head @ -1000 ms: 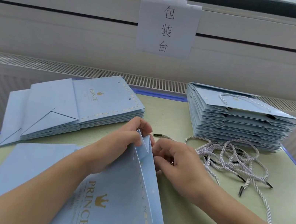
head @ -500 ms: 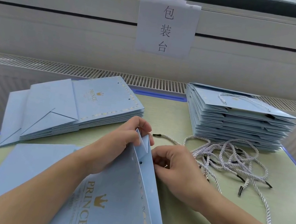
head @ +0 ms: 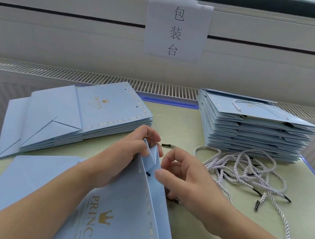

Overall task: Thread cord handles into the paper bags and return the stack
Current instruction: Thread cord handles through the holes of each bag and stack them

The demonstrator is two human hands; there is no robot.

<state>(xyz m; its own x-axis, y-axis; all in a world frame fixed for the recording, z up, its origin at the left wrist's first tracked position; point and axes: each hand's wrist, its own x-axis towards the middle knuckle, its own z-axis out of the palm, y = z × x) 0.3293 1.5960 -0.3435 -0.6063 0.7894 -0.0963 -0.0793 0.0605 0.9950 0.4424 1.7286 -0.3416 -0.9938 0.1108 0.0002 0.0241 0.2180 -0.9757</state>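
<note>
- A green table (head: 203,126) with a blue rim carries the whole job, set against a white radiator under a paper sign (head: 177,27) with three printed characters.
- At the far right corner stands the finished stack (head: 252,128), roughly a dozen bags with a cord handle visible on the top one; an exact count is not possible from the folded edges.
- Toward the far left edge lies the unthreaded pile (head: 83,115), several flat bags fanned out, punched holes showing and no cords in them; by that measure the task looks past halfway, with this pile left to do.
- One open bag (head: 116,216) stands at the near edge, mouth up, between the person's arms.
- The left hand (head: 126,155) pinches the bag's top fold, fingers curled over the rim.
- The right hand (head: 188,182) is partly curled beside the rim, thumb and forefinger at a hole where a dark cord tip (head: 148,173) pokes through; whether they actually pinch it cannot be told.
- Loose cords (head: 247,170) lie tangled before the finished stack, perhaps five or six.
</note>
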